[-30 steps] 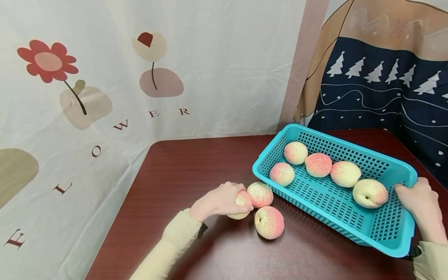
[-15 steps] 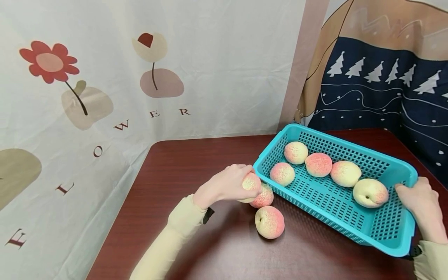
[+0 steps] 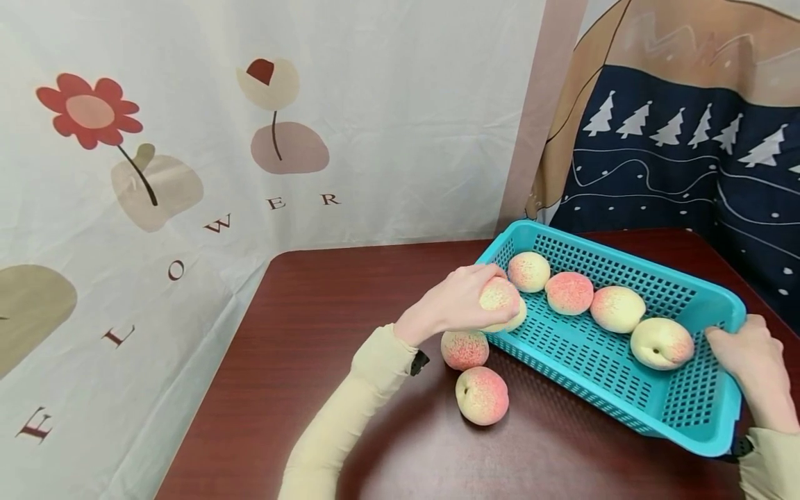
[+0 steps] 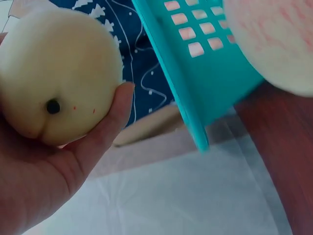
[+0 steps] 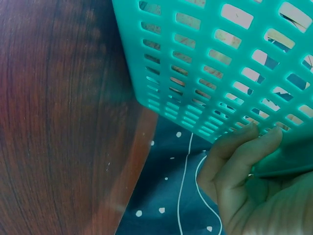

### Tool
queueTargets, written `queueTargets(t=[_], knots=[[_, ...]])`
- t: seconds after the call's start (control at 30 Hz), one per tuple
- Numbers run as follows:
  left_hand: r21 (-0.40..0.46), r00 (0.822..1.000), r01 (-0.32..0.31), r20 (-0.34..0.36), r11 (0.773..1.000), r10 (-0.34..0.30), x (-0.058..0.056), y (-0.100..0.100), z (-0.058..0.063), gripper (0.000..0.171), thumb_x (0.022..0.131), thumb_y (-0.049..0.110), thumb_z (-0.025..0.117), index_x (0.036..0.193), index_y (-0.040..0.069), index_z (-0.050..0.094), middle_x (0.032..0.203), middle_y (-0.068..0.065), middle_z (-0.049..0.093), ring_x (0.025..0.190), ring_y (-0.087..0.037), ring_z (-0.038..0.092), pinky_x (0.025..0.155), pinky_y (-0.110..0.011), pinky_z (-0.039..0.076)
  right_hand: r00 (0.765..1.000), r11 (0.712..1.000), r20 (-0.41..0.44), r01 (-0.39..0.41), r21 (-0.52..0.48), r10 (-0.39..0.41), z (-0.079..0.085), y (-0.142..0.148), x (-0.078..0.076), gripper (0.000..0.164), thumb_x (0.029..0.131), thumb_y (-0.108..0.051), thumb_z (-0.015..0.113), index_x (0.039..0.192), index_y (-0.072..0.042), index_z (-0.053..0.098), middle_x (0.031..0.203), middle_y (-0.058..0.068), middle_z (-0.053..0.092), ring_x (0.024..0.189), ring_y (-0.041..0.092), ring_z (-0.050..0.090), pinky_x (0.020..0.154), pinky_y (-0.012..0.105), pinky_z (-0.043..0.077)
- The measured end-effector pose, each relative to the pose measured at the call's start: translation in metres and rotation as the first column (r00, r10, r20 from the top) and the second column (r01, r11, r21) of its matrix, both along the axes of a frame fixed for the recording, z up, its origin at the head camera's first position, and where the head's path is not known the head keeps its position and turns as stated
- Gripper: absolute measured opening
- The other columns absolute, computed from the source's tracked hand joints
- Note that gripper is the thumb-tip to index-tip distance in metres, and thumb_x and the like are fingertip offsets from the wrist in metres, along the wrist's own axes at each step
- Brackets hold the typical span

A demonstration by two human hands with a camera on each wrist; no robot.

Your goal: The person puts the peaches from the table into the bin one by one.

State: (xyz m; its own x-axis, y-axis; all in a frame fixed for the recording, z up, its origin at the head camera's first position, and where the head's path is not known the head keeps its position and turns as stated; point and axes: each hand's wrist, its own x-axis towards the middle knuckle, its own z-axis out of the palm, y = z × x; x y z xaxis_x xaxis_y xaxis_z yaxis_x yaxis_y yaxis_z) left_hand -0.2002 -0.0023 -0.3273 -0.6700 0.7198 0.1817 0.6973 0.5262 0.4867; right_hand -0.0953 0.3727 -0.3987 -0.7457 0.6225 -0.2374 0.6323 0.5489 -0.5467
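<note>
A yellow-and-pink peach [image 3: 498, 297] is gripped in my left hand [image 3: 456, 298], over the left end of a turquoise basket [image 3: 600, 389]. In the left wrist view the same peach [image 4: 63, 73] shows its dark stem hollow, with the thumb along its side. My right hand [image 3: 750, 361] holds the basket's right end; in the right wrist view its fingers [image 5: 249, 147] curl against the perforated wall. Inside the basket lie several peaches, among them a red one [image 3: 569, 293] and a pale one [image 3: 661, 344]. Another, behind the held peach, is mostly hidden.
Two more peaches sit on the dark red table [image 3: 350, 292] by the basket's near left corner: a speckled one [image 3: 465, 349] and a pinker one [image 3: 482, 396]. A pale flower-print cloth [image 3: 400, 125] hangs behind, with a navy tree-print cloth [image 3: 656, 173] at the right.
My left hand has lifted the peach from the table and carried it right and away from me, over the basket's rim. The right hand and the basket have stayed almost still.
</note>
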Motion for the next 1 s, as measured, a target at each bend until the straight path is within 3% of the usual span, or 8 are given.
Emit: queueTargets(t=[0.13, 0.27, 0.43, 0.57, 0.73, 0.9, 1.0], knots=[[-0.003, 0.999, 0.031, -0.031, 1.000, -0.031, -0.002, 0.021, -0.002, 0.028, 0.083, 0.046, 0.060, 0.100, 0.024, 0.055, 0.098, 0.011, 0.055, 0.089, -0.002, 0.051, 0.077, -0.015, 0.043, 1.000, 1.000, 0.008, 0.000, 0.000, 0.000, -0.001, 0.000, 0.000, 0.066, 0.093, -0.017, 0.034, 0.138, 0.021, 0.003, 0.125, 0.050, 0.026, 0.089, 0.058, 0.050, 0.076, 0.061, 0.048], [-0.065, 0.998, 0.037, -0.038, 0.997, -0.040, 0.001, 0.041, -0.004, 0.047, 0.084, 0.054, 0.061, 0.116, 0.019, 0.054, 0.115, 0.007, 0.054, 0.103, -0.006, 0.051, 0.087, -0.017, 0.043, 1.000, 1.000, 0.002, -0.004, 0.000, 0.004, 0.000, -0.001, -0.001, 0.066, 0.094, -0.016, 0.034, 0.138, 0.022, 0.004, 0.124, 0.050, 0.027, 0.087, 0.057, 0.052, 0.074, 0.059, 0.049], [-0.125, 0.999, 0.036, 0.005, 0.991, -0.036, 0.004, 0.059, -0.011, 0.064, 0.084, 0.058, 0.059, 0.132, 0.017, 0.049, 0.131, 0.005, 0.050, 0.120, -0.009, 0.044, 0.098, -0.021, 0.043, 1.000, 1.000, -0.006, -0.006, -0.001, 0.006, 0.002, -0.002, -0.001, 0.065, 0.093, -0.015, 0.033, 0.137, 0.023, 0.004, 0.122, 0.050, 0.028, 0.082, 0.056, 0.055, 0.070, 0.057, 0.050], [-0.187, 0.999, 0.021, 0.032, 0.982, -0.016, 0.005, 0.069, -0.019, 0.071, 0.083, 0.064, 0.057, 0.139, 0.022, 0.043, 0.137, 0.007, 0.045, 0.123, -0.008, 0.043, 0.093, -0.023, 0.046, 1.000, 1.000, -0.007, -0.002, -0.006, 0.002, 0.001, -0.003, -0.001, 0.064, 0.094, -0.014, 0.033, 0.137, 0.023, 0.004, 0.122, 0.050, 0.028, 0.080, 0.055, 0.055, 0.068, 0.057, 0.051], [-0.268, 1.000, 0.022, -0.009, 0.963, -0.025, 0.007, 0.079, -0.029, 0.069, 0.081, 0.068, 0.055, 0.135, 0.028, 0.044, 0.135, 0.008, 0.046, 0.119, -0.007, 0.046, 0.082, -0.023, 0.049, 1.000, 1.000, -0.009, -0.004, 0.000, 0.004, 0.000, -0.001, -0.001, 0.063, 0.093, -0.013, 0.034, 0.137, 0.023, 0.005, 0.119, 0.050, 0.029, 0.077, 0.054, 0.056, 0.064, 0.055, 0.052], [-0.309, 0.996, 0.066, -0.037, 0.949, -0.081, 0.007, 0.086, -0.036, 0.064, 0.082, 0.064, 0.059, 0.130, 0.024, 0.049, 0.134, 0.005, 0.048, 0.120, -0.013, 0.048, 0.091, -0.024, 0.047, 1.000, 1.000, -0.014, -0.006, 0.009, 0.006, 0.000, 0.000, 0.000, 0.063, 0.093, -0.013, 0.034, 0.136, 0.024, 0.006, 0.117, 0.049, 0.030, 0.076, 0.054, 0.056, 0.064, 0.055, 0.052], [-0.361, 0.994, 0.082, -0.033, 0.929, -0.101, 0.007, 0.089, -0.039, 0.066, 0.082, 0.063, 0.060, 0.132, 0.024, 0.047, 0.136, 0.007, 0.046, 0.123, -0.014, 0.047, 0.096, -0.024, 0.045, 1.000, 1.000, -0.016, -0.009, 0.006, 0.010, 0.000, 0.000, 0.000, 0.063, 0.093, -0.013, 0.034, 0.136, 0.024, 0.006, 0.116, 0.049, 0.030, 0.075, 0.053, 0.056, 0.066, 0.056, 0.051]])
